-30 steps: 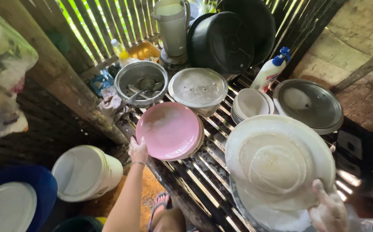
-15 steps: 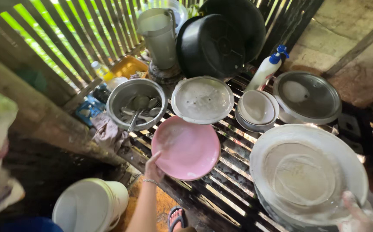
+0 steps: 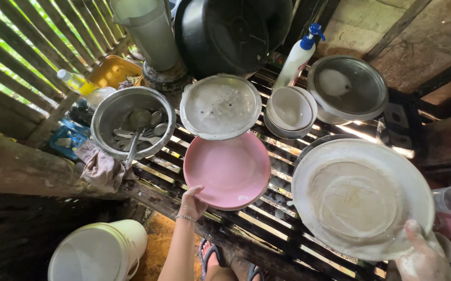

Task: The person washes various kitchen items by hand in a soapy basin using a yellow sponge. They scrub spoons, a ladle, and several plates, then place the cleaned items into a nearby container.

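Left hand [image 3: 191, 200] grip holding pink plate [image 3: 228, 169], right hand [image 3: 422, 260] half cut off, gripping white plate [image 3: 360, 198]

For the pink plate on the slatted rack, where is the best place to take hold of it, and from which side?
Grip the pink plate at its near rim, from the person's side. It lies flat, face up on the slatted rack, and that lower-left edge is free, while a metal lid crowds the far edge and a large white plate the right. The left hand already pinches there, thumb over the rim.
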